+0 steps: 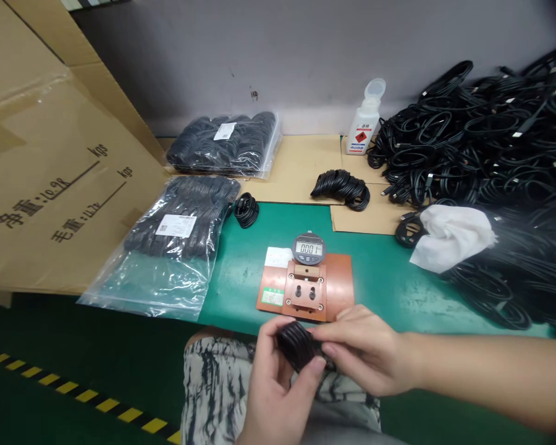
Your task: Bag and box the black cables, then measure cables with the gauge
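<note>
A coiled black cable is gripped in my left hand, fingers and thumb around its loops, just below the table's front edge. My right hand pinches at the coil's right side; its fingertips cover what they hold, perhaps a cable end. Just beyond my hands stands a reddish-brown fixture with a round digital gauge reading 0.001. Behind it, a row of coiled black cables lies on cardboard. One more small coil sits to the left.
Zip bags of coiled cables lie at the back left, beside an open cardboard box. A white bottle with its cap up stands at the back. A large heap of black cables fills the right, with a white cloth on it.
</note>
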Demonstrator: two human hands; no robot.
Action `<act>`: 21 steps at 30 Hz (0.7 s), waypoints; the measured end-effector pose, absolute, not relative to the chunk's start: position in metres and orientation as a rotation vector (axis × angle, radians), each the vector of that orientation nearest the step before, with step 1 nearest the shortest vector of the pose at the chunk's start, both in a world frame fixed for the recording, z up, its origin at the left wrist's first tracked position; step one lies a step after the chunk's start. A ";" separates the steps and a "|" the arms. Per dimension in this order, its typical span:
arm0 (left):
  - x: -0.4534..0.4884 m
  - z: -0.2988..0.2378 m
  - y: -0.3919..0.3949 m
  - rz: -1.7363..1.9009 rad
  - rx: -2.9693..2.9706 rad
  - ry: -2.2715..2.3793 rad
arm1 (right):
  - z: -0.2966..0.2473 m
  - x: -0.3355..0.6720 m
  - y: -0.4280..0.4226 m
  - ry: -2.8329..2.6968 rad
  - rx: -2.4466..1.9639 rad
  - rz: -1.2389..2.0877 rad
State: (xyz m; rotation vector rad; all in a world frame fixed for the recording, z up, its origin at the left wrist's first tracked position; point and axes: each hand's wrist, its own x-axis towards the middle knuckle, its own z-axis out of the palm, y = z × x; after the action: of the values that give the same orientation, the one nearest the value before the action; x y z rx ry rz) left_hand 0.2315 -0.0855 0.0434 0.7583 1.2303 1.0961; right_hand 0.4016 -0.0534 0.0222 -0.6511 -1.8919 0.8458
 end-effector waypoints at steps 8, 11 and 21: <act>0.228 0.039 -0.091 0.951 0.838 1.086 | 0.031 0.402 -0.046 -1.764 -0.640 1.200; 0.226 0.035 -0.091 0.888 0.924 1.015 | 0.031 0.402 -0.046 -1.766 -0.627 1.216; 0.209 0.051 -0.069 1.015 1.249 1.178 | 0.033 0.404 -0.052 -1.791 -0.792 1.096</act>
State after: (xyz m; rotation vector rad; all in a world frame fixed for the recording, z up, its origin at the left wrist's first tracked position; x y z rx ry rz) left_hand 0.2092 -0.0689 0.0512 1.2491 1.1776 1.0151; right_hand 0.4045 -0.0523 0.0328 -0.7916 -1.7914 1.0960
